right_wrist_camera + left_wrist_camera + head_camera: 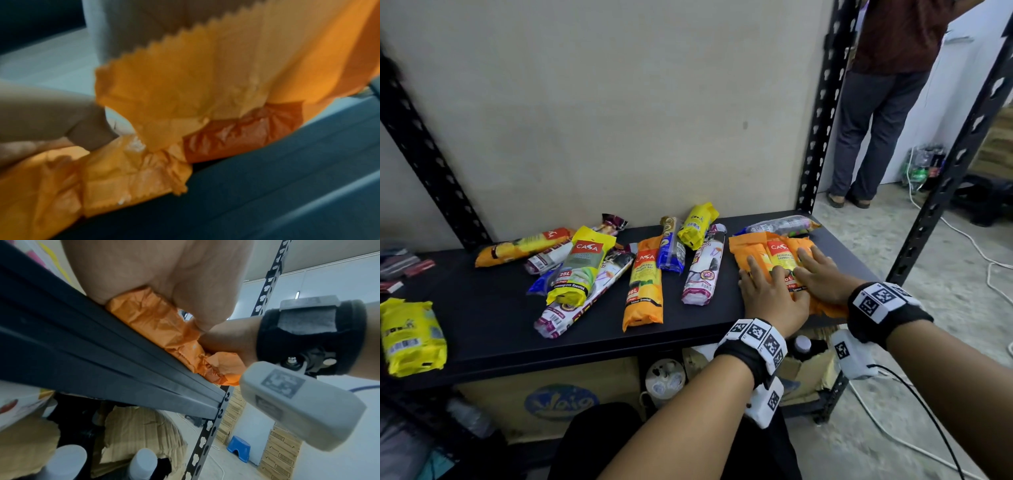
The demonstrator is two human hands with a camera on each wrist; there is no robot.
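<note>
Take the black shelf board [482,329] as your reference. Behind it stands a beige back panel [619,102]; perforated black uprights [822,113] rise at its corners. Below it sits a cardboard box [544,394]. To its right you see grey concrete floor [876,246], a white cable [967,242] and a white wall [959,102].

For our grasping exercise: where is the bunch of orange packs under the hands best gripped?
Probably at its two outer long sides, left hand from the left, right hand from the right: the orange packs lie side by side, so squeezing inward keeps them together.
</note>
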